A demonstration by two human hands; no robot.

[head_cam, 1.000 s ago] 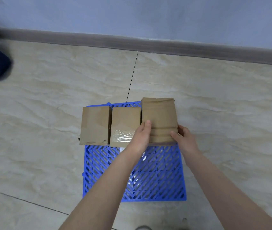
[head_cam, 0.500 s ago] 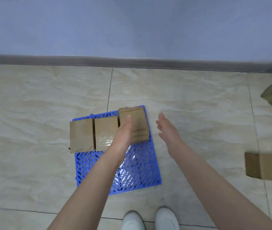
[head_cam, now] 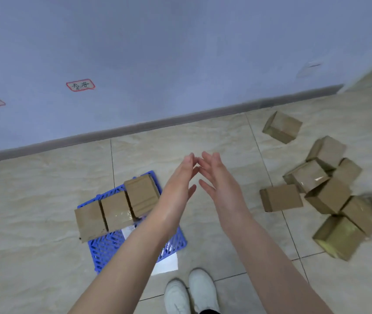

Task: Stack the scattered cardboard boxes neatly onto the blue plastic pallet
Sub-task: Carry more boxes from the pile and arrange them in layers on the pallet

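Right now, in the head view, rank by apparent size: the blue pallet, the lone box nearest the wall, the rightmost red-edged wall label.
1. blue pallet, though partly covered.
2. lone box.
3. rightmost red-edged wall label; it sits farther off, so true size is unsure.

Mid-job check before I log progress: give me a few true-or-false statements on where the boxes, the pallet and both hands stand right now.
1. Three boxes sit in a row on the blue pallet. True.
2. The right hand grips a box. False: it is open and holds nothing.
3. Loose boxes lie on the floor to the right of the pallet. True.
4. Boxes cover the whole pallet. False: only its far edge is filled; the near part holds no boxes.
5. The left hand is open and empty. True.
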